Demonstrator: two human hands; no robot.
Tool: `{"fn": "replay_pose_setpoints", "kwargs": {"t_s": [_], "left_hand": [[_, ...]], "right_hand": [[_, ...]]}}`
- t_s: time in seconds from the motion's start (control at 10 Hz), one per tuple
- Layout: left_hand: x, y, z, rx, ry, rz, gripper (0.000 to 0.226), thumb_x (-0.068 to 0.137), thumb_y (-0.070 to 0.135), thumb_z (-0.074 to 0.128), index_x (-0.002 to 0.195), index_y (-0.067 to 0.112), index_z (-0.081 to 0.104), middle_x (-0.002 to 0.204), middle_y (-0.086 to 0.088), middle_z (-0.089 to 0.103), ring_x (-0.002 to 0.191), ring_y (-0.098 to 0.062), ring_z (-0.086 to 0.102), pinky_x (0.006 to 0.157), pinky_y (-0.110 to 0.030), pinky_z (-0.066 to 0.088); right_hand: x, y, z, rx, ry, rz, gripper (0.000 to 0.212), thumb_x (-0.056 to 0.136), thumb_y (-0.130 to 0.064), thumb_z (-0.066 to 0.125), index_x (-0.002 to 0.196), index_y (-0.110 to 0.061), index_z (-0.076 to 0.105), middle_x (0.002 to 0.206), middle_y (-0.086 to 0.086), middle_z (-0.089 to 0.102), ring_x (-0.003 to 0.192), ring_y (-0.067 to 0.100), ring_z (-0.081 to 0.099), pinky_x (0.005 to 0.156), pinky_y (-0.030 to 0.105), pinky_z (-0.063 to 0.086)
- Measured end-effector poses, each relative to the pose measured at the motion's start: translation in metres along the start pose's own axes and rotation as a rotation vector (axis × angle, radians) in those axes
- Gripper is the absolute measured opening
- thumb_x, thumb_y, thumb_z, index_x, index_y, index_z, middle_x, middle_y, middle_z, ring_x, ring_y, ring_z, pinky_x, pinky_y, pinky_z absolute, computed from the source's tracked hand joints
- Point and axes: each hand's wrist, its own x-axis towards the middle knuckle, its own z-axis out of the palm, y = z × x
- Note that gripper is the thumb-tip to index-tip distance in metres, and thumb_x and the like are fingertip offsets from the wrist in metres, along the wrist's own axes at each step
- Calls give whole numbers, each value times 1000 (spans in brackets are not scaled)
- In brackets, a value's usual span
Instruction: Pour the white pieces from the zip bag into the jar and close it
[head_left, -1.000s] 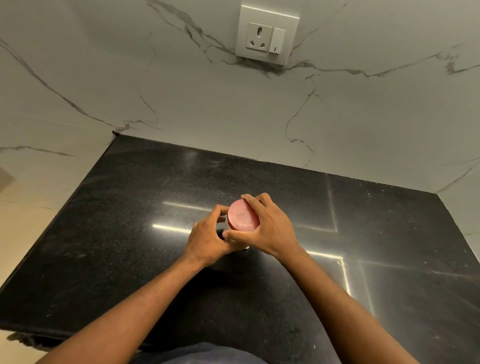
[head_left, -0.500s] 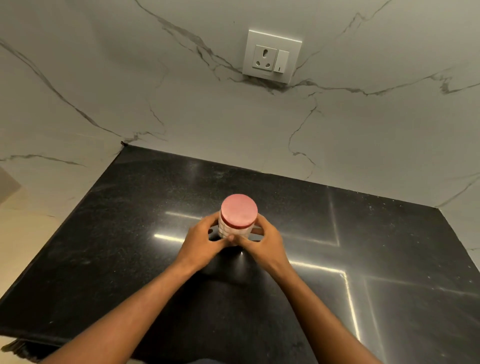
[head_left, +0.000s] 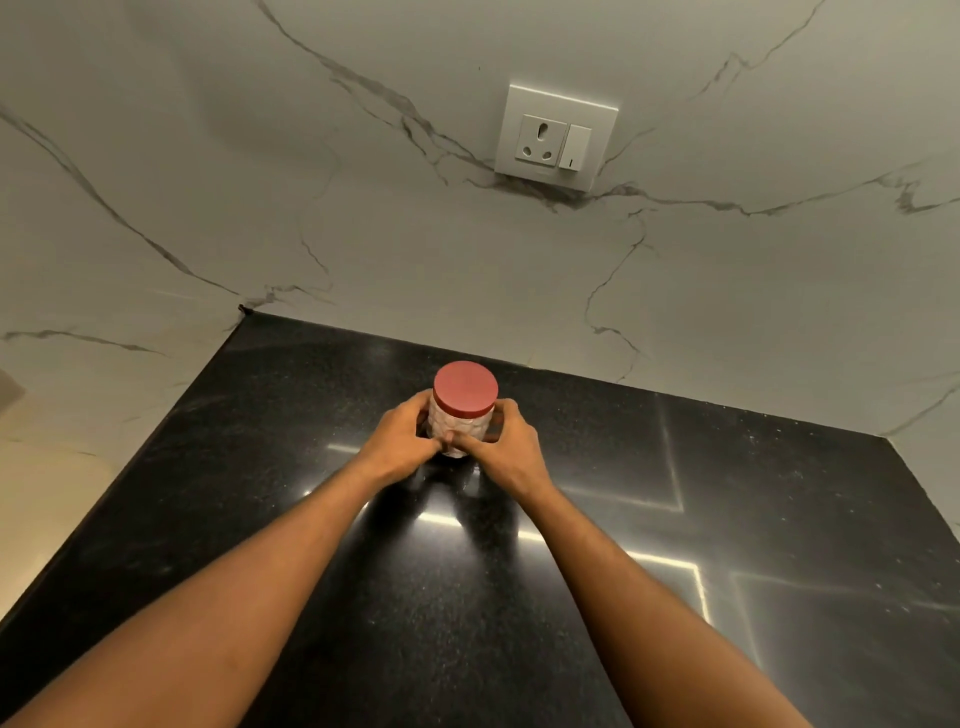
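A clear textured jar (head_left: 461, 430) full of white pieces stands upright on the black counter (head_left: 675, 545), with a red lid (head_left: 465, 388) on top. My left hand (head_left: 399, 441) wraps the jar's left side and my right hand (head_left: 511, 448) wraps its right side; the thumbs meet in front of the jar. The lid is uncovered. No zip bag is in view.
A white marble wall (head_left: 363, 234) rises behind and to the left of the counter, carrying a socket with a switch (head_left: 555, 137). The counter's left edge (head_left: 119, 483) runs diagonally toward me. My forearms reach in from the bottom.
My right hand has come off the lid and dropped to the jar's side. Both hands have slid the jar away from me toward the wall.
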Motion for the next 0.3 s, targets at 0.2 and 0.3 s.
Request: {"fn": "replay_pose_setpoints", "kwargs": {"t_s": [0.2, 0.3], "left_hand": [[-10, 1, 7, -73, 10, -54, 93, 84, 22, 85, 161, 25, 31, 159, -2, 50, 145, -21, 48, 119, -43, 42], [-25, 8, 9, -91, 52, -119, 116, 83, 35, 83, 167, 24, 3, 173, -6, 21, 158, -26, 24, 126, -50, 28]], "right_hand": [[-8, 1, -4, -71, 3, -42, 92, 74, -52, 89, 148, -23, 41, 143, 0, 61, 124, 17, 63, 106, 42, 54], [-21, -6, -8, -230, 142, -109, 96, 81, -52, 83, 157, -23, 32, 157, 2, 47, 141, 19, 49, 113, 40, 46]]}}
